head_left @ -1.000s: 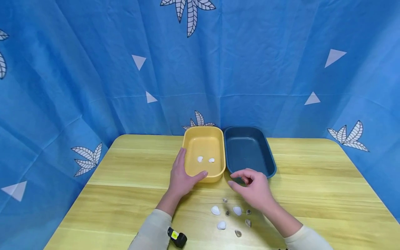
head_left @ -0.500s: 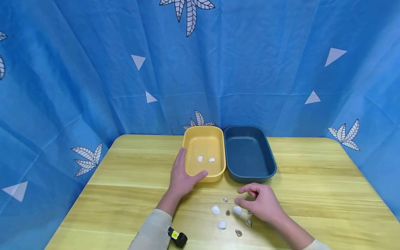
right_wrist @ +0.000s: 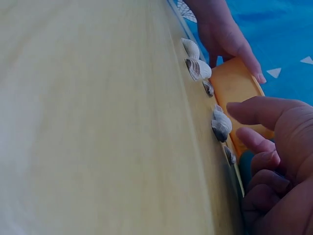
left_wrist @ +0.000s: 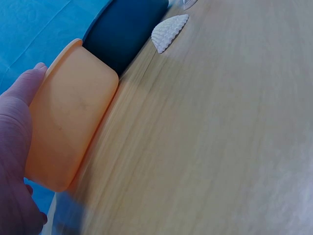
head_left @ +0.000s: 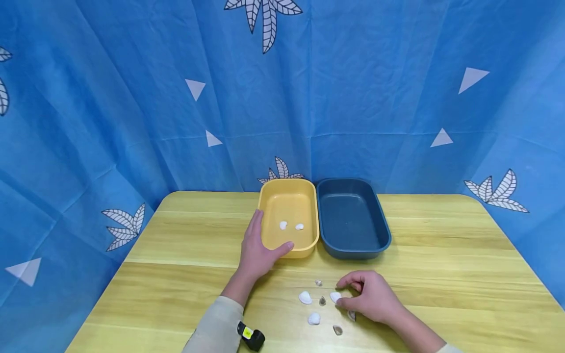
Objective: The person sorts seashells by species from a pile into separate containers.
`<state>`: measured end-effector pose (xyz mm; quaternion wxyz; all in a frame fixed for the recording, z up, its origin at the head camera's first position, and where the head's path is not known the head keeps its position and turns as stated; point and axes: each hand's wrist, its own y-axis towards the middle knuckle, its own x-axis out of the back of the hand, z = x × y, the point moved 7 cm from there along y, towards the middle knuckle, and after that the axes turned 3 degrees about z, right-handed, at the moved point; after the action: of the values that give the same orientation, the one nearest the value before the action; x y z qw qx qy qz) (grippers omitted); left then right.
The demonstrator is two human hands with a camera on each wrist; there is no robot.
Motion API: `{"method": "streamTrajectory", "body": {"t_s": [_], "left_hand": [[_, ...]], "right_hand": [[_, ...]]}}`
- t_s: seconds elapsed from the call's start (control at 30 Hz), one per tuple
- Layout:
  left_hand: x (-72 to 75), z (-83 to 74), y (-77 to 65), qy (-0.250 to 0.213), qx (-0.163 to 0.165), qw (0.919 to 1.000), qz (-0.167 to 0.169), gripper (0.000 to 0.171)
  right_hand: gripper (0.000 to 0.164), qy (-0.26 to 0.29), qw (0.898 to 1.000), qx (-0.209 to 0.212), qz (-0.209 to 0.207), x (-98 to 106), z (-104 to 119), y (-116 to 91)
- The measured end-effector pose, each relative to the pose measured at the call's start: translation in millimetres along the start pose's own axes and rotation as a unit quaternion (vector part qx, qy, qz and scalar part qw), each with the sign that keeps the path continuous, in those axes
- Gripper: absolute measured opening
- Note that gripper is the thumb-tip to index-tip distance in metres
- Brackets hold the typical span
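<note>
My left hand rests against the near left corner of a yellow tray, its fairly straight fingers along the left side and its thumb over the near rim. Two white seashells lie inside. Over the loose shells is my right hand, thumb and forefinger apart on either side of a white seashell; whether they touch it cannot be told. In the right wrist view, that hand's fingers hold nothing, and the other fingers are loosely curled. Part of a small dark shell shows beneath the hand.
A dark blue tray stands directly right of the yellow one. Several white and small brownish shells, such as a white shell and a brown shell, lie scattered on the wooden table. Behind hangs a blue curtain.
My right hand has moved from the near edge of the blue tray back toward me, down to the shells on the table. The left hand and both trays have stayed put.
</note>
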<state>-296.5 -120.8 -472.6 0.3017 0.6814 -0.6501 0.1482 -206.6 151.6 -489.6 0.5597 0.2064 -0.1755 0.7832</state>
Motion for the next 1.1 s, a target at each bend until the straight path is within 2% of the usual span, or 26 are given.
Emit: {"method": "streamTrajectory", "body": {"t_s": [0.23,0.47,0.73,0.9,1.1], "left_hand": [[-0.1,-0.1,0.2,0.001,-0.007,1.0,-0.004,0.119],[0.3,-1.7,-0.3,-0.003,-0.014,0.9999,-0.001,0.118],[1.8,-3.6,0.2,-0.003,-0.022,0.9998,-0.002,0.117],[2.1,-3.3,0.1,0.0,-0.021,0.9998,-0.001,0.118],[1.7,-2.9,-0.6,0.0,-0.015,0.9999,0.001,0.118]], "right_hand": [[0.024,-0.023,1.0,0.004,0.004,-1.8,-0.5,-0.1],[0.023,-0.069,0.998,0.007,0.008,-3.5,-0.9,0.3],[0.021,-0.083,0.996,0.024,0.016,-5.6,1.4,0.6],[0.021,-0.08,0.996,0.042,0.017,-5.9,2.8,1.0],[0.02,-0.044,0.998,0.048,0.008,-3.3,2.1,1.0]]}}
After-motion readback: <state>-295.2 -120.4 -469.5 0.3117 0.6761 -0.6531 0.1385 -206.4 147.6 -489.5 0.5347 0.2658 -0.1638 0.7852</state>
